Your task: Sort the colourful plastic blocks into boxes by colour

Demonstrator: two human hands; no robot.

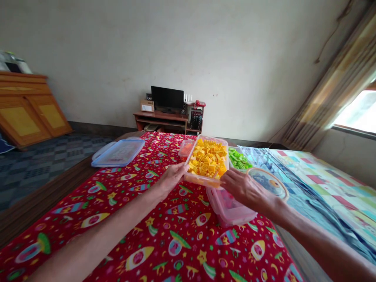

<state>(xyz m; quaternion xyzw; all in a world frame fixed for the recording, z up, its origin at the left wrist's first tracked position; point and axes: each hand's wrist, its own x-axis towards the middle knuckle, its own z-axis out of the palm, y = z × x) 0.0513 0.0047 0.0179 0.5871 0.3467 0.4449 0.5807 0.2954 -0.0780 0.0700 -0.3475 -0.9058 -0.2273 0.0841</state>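
A clear plastic container (202, 181) full of yellow building bricks (208, 157) is held up between my two hands. My left hand (175, 172) grips its near left corner, fingers closed on the rim. At the near right corner my right hand (236, 183) is closed on the same container. Below and to the right, partly covered by my right arm, sits a pinkish container (232, 213). Green bricks (239, 159) in another container show just behind my right hand. A small container of orange pieces (186, 149) stands behind the yellow one, partly hidden.
A red patterned cloth (141, 219) covers the surface. Blue-rimmed lids (119, 152) lie at the far left, and a round-cornered lid (268, 182) lies right of my right hand. Beyond are a desk with a monitor (167, 98) and a wooden cabinet (29, 107).
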